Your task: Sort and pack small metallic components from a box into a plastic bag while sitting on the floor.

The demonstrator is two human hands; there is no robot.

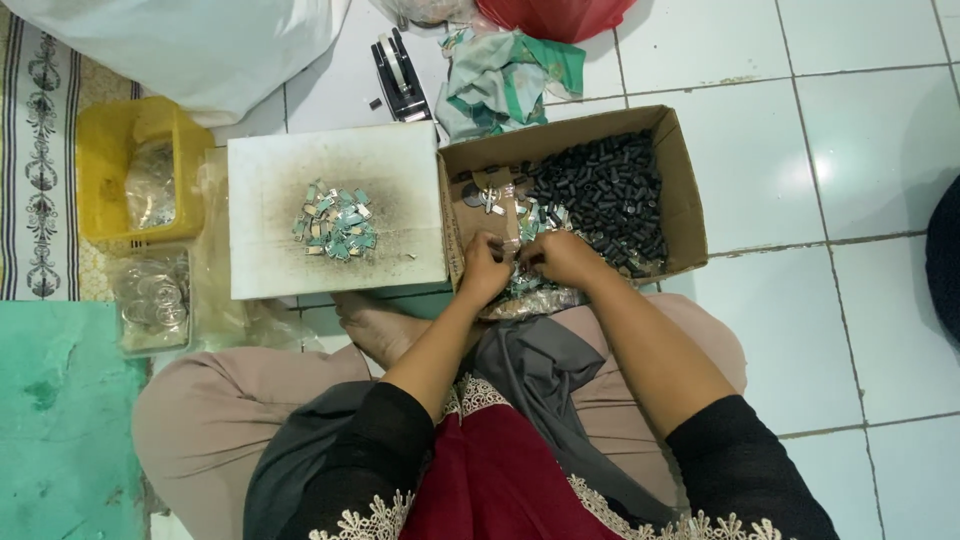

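Note:
My left hand (484,268) and my right hand (560,257) meet at the near edge of a cardboard box (682,180), fingers pinched together on a small metal part between them. The box holds a heap of small black cylinders (610,195) and several small silver and green pieces (510,205). A clear bag of small shiny parts (535,298) lies under my hands. To the left, a white board (270,180), stained dark, carries a pile of small green and silver pieces (336,222).
A yellow bin (100,150) with a clear bag, a clear tub of rings (152,300), a tape dispenser (398,75), crumpled cloth (505,80), a white sack (190,40) and a red bag (555,15) lie around. I sit cross-legged on white floor tiles.

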